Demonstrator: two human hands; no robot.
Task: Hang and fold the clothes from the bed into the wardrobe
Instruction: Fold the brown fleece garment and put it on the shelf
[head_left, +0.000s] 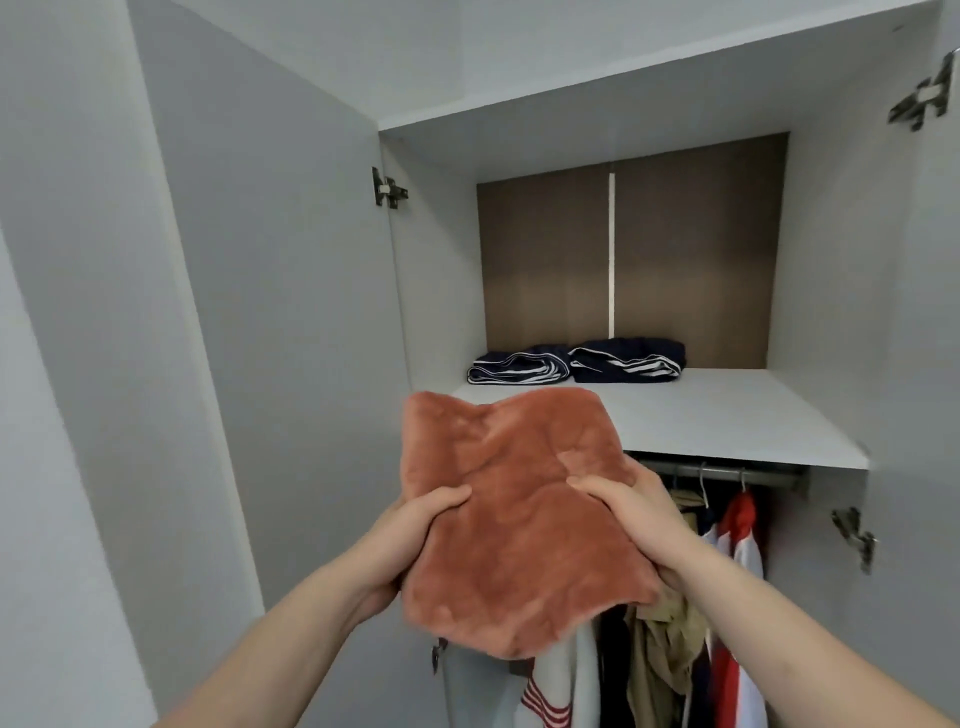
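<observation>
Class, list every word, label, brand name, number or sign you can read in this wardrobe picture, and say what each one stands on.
None: no readable text shows anywhere in this view.
Pink fleece cloth, held by the left hand and right hand: plain, no label showing.
Two folded navy garments on the shelf: white stripes only, no wording.
Hanging clothes below: stripes and colour blocks, no lettering visible.
</observation>
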